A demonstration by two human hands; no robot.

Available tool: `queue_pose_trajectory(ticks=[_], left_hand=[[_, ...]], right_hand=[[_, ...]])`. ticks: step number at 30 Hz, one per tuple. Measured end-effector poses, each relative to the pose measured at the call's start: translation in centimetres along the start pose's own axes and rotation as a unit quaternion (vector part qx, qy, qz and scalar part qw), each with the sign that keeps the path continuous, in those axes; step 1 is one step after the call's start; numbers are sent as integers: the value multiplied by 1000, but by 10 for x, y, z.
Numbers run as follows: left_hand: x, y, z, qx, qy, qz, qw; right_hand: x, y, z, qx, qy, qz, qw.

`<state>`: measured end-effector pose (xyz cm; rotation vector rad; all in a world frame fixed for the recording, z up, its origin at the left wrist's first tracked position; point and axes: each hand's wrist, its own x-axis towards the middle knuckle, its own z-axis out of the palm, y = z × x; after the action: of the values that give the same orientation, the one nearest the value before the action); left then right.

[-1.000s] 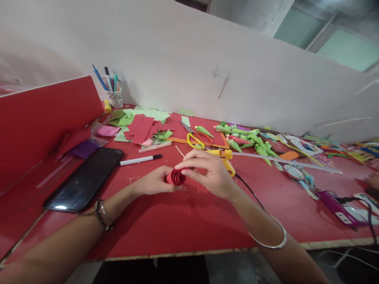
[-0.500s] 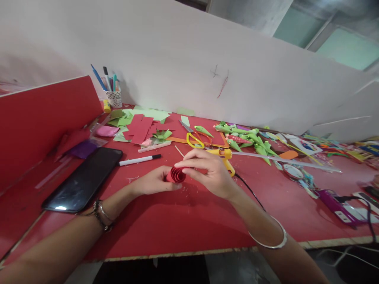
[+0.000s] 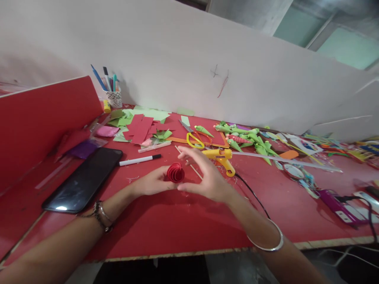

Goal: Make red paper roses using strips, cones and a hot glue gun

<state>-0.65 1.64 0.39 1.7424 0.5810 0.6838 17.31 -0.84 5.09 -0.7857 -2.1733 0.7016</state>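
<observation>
A rolled red paper flower (image 3: pixel 175 173), its spiral facing up, is gripped between the thumb and fingers of my left hand (image 3: pixel 154 182) above the red table. Just right of it is my right hand (image 3: pixel 207 177), fingers spread and thumb tip close to the flower's lower edge; whether the thumb touches it I cannot tell. Behind my right hand a thin wooden stick (image 3: pixel 194 169) lies slantwise on the table. Beyond the hand rests a yellow glue gun (image 3: pixel 222 157) with a clear glue stick (image 3: pixel 284 159) running out of its back.
Scissors (image 3: pixel 194 139), red paper strips (image 3: pixel 142 128) and green paper cones (image 3: pixel 251 138) lie toward the wall. A marker (image 3: pixel 140 159) and a black phone (image 3: pixel 85 179) are at the left, a pen cup (image 3: pixel 114 98) behind them. At the right sits a purple power strip (image 3: pixel 340 207).
My right hand has opened and drawn away from the roll's top edge. The spiral now looks rounder and more fully visible in my left hand, which stays in place.
</observation>
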Motion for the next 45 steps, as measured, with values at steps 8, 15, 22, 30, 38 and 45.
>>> queue_pose_trajectory(ticks=[8,15,22,30,38,45], left_hand=[[-2,-4,2,9,-13,28,999],[1,-1,5,67,-2,21,998],[3,-3,-1,177,25,-4,984],[3,-1,-5,90,224,102,965],[3,-1,-3,120,198,118,966],[2,-1,0,85,150,121,978]], right_hand=[[-6,7,15,22,-29,40,999],[-9,24,23,164,29,85,982],[-7,36,26,217,106,169,956],[-15,39,34,133,33,178,974],[-14,34,33,23,38,125,991],[-14,31,37,25,18,77,997]])
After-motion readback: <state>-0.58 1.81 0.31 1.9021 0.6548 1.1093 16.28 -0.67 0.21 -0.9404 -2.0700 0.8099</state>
